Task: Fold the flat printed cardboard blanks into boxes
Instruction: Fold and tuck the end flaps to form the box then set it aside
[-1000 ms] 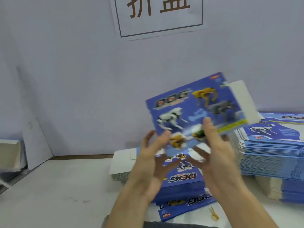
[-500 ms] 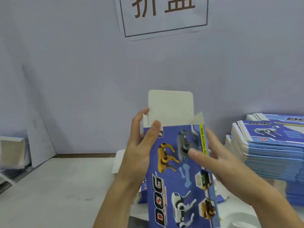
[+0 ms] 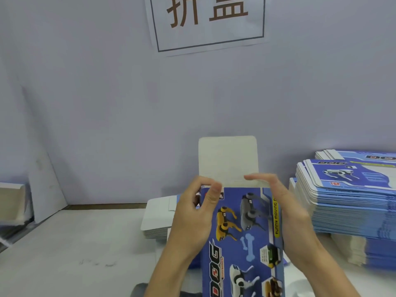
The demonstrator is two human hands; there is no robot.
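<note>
I hold a blue printed box (image 3: 244, 239) upright in front of me, its dog pictures facing me and its white top flap (image 3: 227, 159) standing open above. My left hand (image 3: 196, 213) grips the box's upper left edge, thumb on the front face and fingers behind. My right hand (image 3: 285, 211) lies along the upper right edge, its fingers bent over the top right corner where a side flap sits. Whether that flap is folded in is hidden by the fingers.
A tall stack of flat blue blanks (image 3: 351, 196) stands on the white table (image 3: 64, 254) at the right. A lower pile of blanks (image 3: 157, 219) lies behind my left hand. A paper sign (image 3: 207, 20) hangs on the wall; white boards (image 3: 46, 194) lean at the left.
The box went from tilted flat in the air to upright between my hands. My right hand then left the front face and rose to the top right corner; the left hand stayed on the left edge.
</note>
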